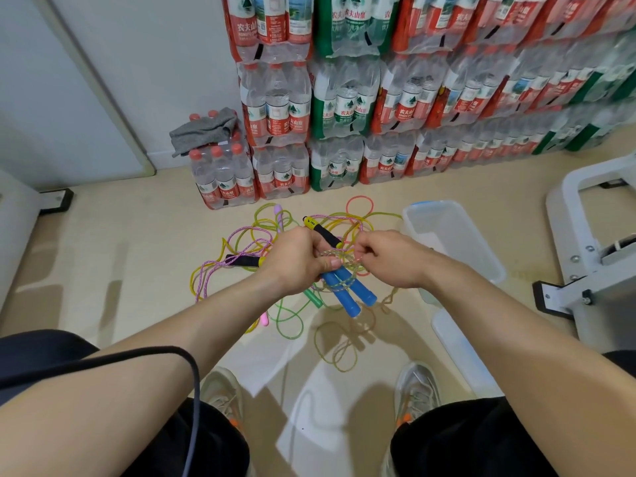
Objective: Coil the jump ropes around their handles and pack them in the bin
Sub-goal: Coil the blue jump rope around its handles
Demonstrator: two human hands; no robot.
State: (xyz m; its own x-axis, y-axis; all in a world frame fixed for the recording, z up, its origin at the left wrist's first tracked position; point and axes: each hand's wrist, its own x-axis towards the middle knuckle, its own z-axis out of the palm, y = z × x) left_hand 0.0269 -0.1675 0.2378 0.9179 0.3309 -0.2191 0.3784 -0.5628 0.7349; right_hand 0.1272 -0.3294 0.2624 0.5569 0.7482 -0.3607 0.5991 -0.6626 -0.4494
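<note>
Holding paired blue handles [348, 291] clenched in left grip [298, 260] as steady core, pinching their cord [340, 253] in right grip [392, 259] for winding, above tangled ropes [241, 260] on floor, bin [447, 228] close at right.

Beige floor [120, 256] — jump ropes [242, 260], bin [481, 242], bottle packs [223, 180].

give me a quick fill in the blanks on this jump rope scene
1. The left hand grips two ____ handles side by side.
2. The jump rope wound round them is pinched by the ____ hand.
3. The clear bin stands on the ____.
4. A ____ cloth lies on a pack of water bottles.

Missing words: blue; right; floor; grey
</note>
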